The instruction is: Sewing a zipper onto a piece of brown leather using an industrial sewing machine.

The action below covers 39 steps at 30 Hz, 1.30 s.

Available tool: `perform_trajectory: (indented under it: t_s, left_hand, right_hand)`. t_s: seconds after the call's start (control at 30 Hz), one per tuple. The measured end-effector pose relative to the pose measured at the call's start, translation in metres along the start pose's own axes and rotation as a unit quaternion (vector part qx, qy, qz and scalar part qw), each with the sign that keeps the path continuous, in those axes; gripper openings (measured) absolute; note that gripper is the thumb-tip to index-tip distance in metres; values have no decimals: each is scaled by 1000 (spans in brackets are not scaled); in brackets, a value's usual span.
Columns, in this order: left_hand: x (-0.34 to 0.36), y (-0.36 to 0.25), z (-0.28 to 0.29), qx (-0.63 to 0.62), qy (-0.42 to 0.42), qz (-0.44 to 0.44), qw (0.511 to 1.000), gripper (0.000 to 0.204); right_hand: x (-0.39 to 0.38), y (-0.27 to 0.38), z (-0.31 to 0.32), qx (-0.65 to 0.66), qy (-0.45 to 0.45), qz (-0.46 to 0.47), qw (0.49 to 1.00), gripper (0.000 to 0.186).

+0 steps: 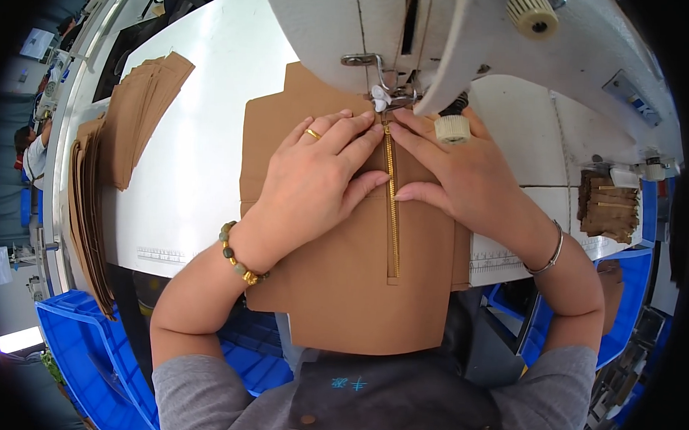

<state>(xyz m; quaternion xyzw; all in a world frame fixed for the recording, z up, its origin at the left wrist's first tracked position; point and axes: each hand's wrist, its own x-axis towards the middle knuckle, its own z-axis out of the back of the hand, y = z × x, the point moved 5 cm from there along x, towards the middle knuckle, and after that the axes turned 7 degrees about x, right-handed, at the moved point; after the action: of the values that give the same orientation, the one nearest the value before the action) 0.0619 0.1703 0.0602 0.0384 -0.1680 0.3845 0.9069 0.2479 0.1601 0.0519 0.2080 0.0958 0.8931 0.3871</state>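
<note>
Where the view begins, nearest the wearer, a dark apron [394, 398] covers the lap, with blue plastic bins [93, 342] at the lower left. Beyond it, a brown fabric panel [357, 285] hangs over the edge of the white table [201, 155], a gold zipper [392, 202] running up its middle. The left hand [315, 179] lies flat, fingers spread, pressing the fabric just left of the zipper; the right hand [458, 174] lies flat in the same way just right of it. Farther on, the zipper's top meets the presser foot [382, 101] of a white sewing machine [460, 35]. Cut brown pieces [137, 114] are stacked at far left.
</note>
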Motion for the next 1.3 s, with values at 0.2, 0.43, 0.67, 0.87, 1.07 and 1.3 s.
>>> perform_trajectory:
  t_s: [0.2,0.43,0.67,0.87,1.07,1.3]
  left_hand:
    - [0,0,1,4,-1,0,1000,52]
    - [2,0,1,2,6,-2,1000,52]
    - [1,0,2,6,-2,1,1000,50]
    - [2,0,3,9,-12,-5,1000,50]
    - [4,1,4,7,-12,1,1000,50]
    - [3,0,5,3,-18,-2,1000,48]
  right_hand:
    - [1,1,-1,-12,-9,3,1000,67]
    - [0,0,-3,-36,9,-8,999,67]
    - [1,2,-1,-27,-10,6,1000,68]
    - [0,0,-1,-33,-7,3,999,68]
    - [7,0,9,-31,-36,22,999,60]
    - [11,-35,69,115,-281,-96,948,17]
